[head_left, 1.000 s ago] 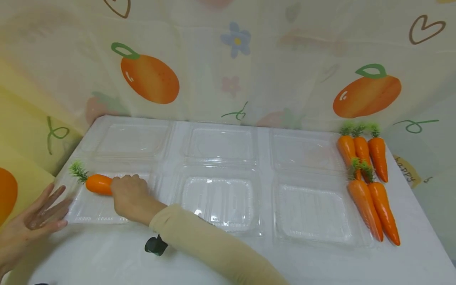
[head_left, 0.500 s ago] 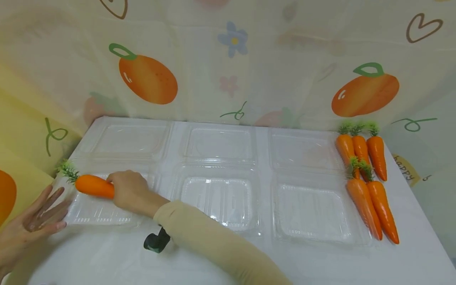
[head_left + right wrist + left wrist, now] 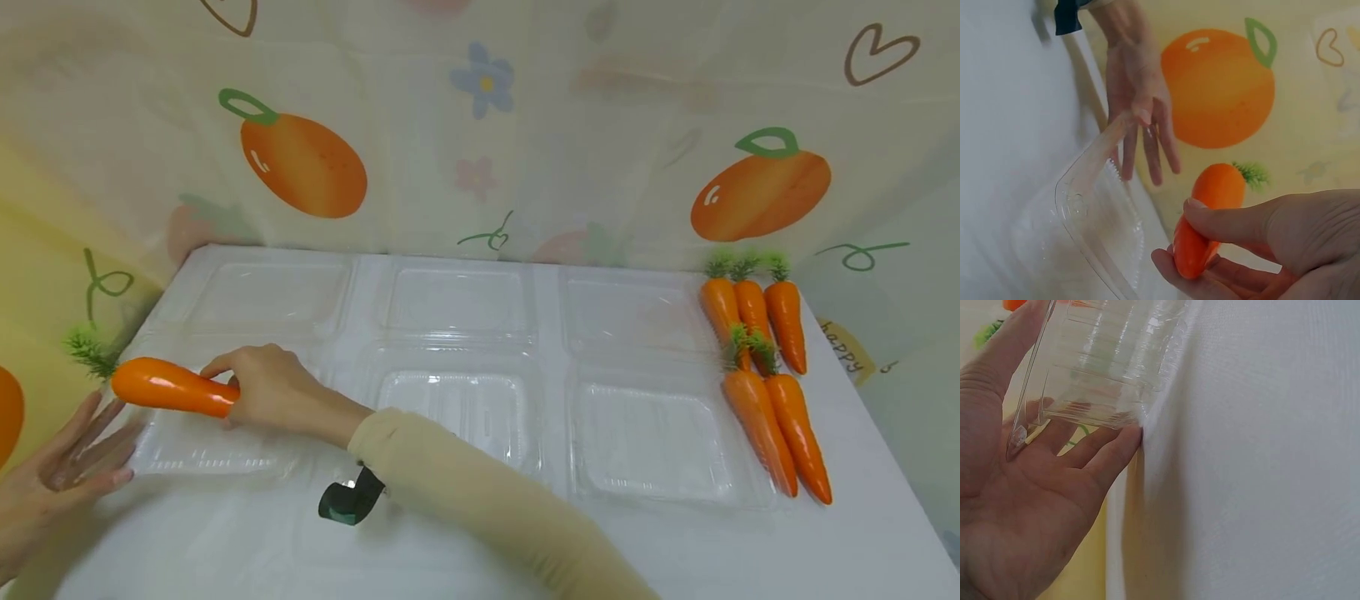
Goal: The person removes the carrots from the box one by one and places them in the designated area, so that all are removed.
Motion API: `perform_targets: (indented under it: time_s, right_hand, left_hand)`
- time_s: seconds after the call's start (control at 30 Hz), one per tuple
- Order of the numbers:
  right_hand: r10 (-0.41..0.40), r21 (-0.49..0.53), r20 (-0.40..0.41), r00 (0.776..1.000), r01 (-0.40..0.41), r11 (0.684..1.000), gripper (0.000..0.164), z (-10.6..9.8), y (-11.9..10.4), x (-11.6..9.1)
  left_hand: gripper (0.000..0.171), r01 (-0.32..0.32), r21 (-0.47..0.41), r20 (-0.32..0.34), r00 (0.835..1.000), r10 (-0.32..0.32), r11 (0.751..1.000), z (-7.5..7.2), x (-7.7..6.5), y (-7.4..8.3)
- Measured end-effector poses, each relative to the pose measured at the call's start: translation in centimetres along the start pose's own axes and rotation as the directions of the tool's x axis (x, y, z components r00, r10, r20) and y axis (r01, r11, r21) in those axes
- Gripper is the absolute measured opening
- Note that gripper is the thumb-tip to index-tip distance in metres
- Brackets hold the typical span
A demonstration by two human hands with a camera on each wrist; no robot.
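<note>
My right hand (image 3: 281, 392) pinches a carrot (image 3: 165, 387) by its narrow end, between thumb and fingers. The carrot lies tilted over the left clear plastic container (image 3: 210, 461), its leafy top pointing left past the rim. In the right wrist view the thumb presses on the orange body (image 3: 1218, 184). At the container's left side is my left hand (image 3: 63, 483), fingers spread and fairly straight. The left wrist view has those fingers (image 3: 1107, 456) against the outside of the container's wall (image 3: 1094, 369), partly seen through the plastic.
Two more open clear containers, one in the middle (image 3: 450, 371) and one on the right (image 3: 652, 493), stand on the white table (image 3: 465, 550), lids folded back. Several carrots (image 3: 798, 433) lie at the right. A patterned curtain (image 3: 420, 125) hangs behind.
The carrot has moved left and its leafy end now reaches past the container's left rim. My right hand has shifted its hold towards the narrow end. The left hand stays nearly in place.
</note>
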State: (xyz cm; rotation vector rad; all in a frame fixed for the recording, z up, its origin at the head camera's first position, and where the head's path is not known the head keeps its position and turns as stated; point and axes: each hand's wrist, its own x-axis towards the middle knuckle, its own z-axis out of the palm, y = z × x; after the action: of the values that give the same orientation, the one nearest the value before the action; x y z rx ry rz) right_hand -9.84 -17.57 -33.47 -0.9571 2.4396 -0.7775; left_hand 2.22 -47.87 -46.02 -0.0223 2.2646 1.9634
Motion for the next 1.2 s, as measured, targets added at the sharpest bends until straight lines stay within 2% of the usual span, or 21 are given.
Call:
perform_targets:
  time_s: [0.13, 0.23, 0.3, 0.37, 0.47, 0.57, 0.6, 0.77, 0.83, 0.9, 0.97, 1.2]
  right_hand:
    - [-0.035, 0.092, 0.034, 0.999, 0.032, 0.995, 0.057, -0.9, 0.4, -0.6]
    - [-0.021, 0.191, 0.066, 0.998, 0.008, 0.981, 0.058, -1.4, 0.9, -0.9]
    - [0.004, 0.292, 0.086, 0.996, -0.029, 0.956, 0.059, -1.7, 1.2, -1.0]
    - [0.033, 0.418, 0.112, 0.993, -0.077, 0.905, 0.059, -2.0, 1.6, -1.1]
    - [0.053, 0.595, 0.146, 0.988, -0.13, 0.793, 0.058, -2.7, 2.3, -1.4]
    - [0.06, 0.679, 0.165, 0.984, -0.157, 0.717, 0.055, -3.4, 3.0, -1.8]
    - [0.061, 0.694, 0.167, 0.984, -0.161, 0.702, 0.055, -3.7, 3.3, -1.9]
    - [0.052, 0.709, 0.154, 0.987, -0.147, 0.69, 0.055, -4.6, 4.5, -2.7]
    - [0.05, 0.699, 0.146, 0.988, -0.139, 0.702, 0.056, -4.8, 4.9, -3.0]
    - [0.052, 0.7, 0.141, 0.989, -0.137, 0.701, 0.056, -5.0, 5.3, -3.2]
    - [0.057, 0.701, 0.132, 0.99, -0.134, 0.7, 0.056, -5.1, 5.8, -3.4]
    - [0.052, 0.722, 0.109, 0.993, -0.115, 0.682, 0.058, -5.7, 7.1, -4.0]
  left_hand:
    - [0.096, 0.029, 0.081, -0.014, 1.0, -0.028, 0.996, 0.0, 0.0, 0.2]
    - [0.096, 0.002, 0.055, -0.002, 1.0, -0.002, 0.999, 0.1, 0.1, 0.4]
    - [0.096, -0.03, 0.014, 0.007, 1.0, 0.03, 0.999, 0.2, 0.1, 0.4]
    - [0.096, -0.051, -0.028, 0.013, 0.999, 0.052, 0.998, 0.3, 0.0, 0.3]
    - [0.096, -0.07, -0.051, 0.031, 0.997, 0.071, 0.996, 0.3, 0.0, 0.2]
    - [0.097, -0.078, -0.071, 0.045, 0.996, 0.082, 0.994, 0.2, 0.1, 0.1]
    - [0.097, -0.079, -0.069, 0.05, 0.995, 0.083, 0.994, 0.2, 0.0, 0.1]
    - [0.097, -0.107, -0.064, 0.065, 0.992, 0.111, 0.992, 0.3, -0.3, 0.4]
    - [0.096, -0.125, -0.05, 0.074, 0.989, 0.129, 0.991, 0.3, -0.4, 0.6]
    - [0.096, -0.135, -0.037, 0.082, 0.987, 0.138, 0.99, 0.3, -0.4, 0.8]
    - [0.096, -0.129, -0.012, 0.09, 0.987, 0.13, 0.992, 0.4, -0.4, 0.9]
    - [0.096, -0.126, -0.025, 0.085, 0.988, 0.127, 0.992, 0.4, -0.5, 0.8]
